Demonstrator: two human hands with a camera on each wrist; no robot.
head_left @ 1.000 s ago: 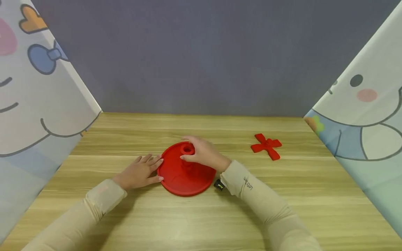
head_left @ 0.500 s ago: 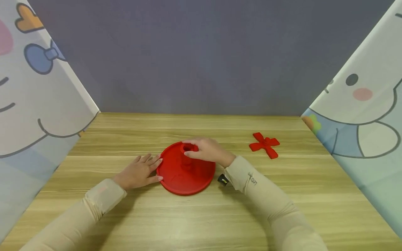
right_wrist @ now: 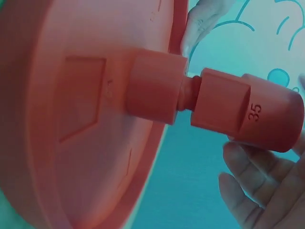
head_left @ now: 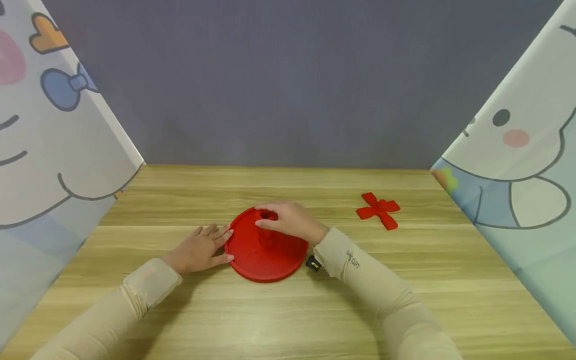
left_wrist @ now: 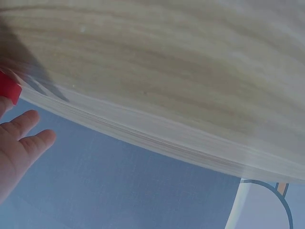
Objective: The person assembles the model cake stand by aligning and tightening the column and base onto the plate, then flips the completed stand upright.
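Observation:
A red round base (head_left: 252,267) with a raised rim lies on the table. From its middle stands a short socket (right_wrist: 155,86). Above that, in the right wrist view, a red stepped tube (right_wrist: 224,100) marked 35 joins it by a narrow neck, part of which shows between the two. My right hand (head_left: 290,219) holds the tube's upper end, thumb and fingers around its hollow top. My left hand (head_left: 198,250) rests at the base's left rim, fingers extended and fingertips touching it. In the left wrist view only a corner of red rim (left_wrist: 8,89) appears beside the fingers.
To the right rear lies a red four-bladed cross piece (head_left: 380,210) with a small central hub. A small black device (head_left: 313,263) sits at the right wrist, near the base. A grey panel (head_left: 270,90) bounds the wooden table behind, with cartoon-printed panels at both sides.
My right hand's thumb swung across the tube's top half a second ago and is now back at its left front. The left hand and the base have kept their places.

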